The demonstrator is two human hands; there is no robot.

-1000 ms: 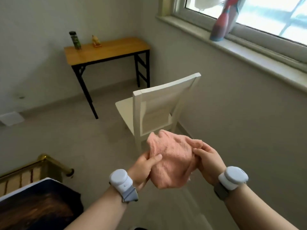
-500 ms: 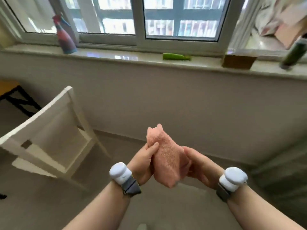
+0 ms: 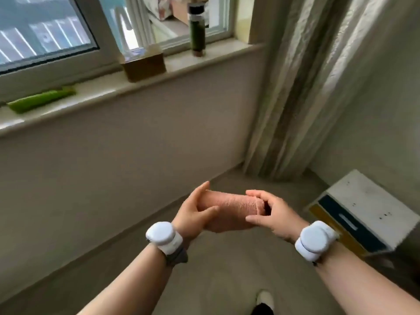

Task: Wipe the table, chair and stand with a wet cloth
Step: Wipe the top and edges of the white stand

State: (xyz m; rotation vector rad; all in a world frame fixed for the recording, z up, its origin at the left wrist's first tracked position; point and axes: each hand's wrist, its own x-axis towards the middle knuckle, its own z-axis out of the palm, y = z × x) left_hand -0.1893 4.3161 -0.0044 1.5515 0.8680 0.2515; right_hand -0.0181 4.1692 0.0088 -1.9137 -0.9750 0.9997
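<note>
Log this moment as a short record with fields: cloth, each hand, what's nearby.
Cloth: pink, rolled or folded into a bar, held level in the air
Left hand: grips one end of the cloth, thumb across it
Right hand: fingers curled round the other end
Stand: low, white top, at right, untouched
Sill: green object lying flat, brown box, dark bottle upright
Curtain: hangs in the corner
</note>
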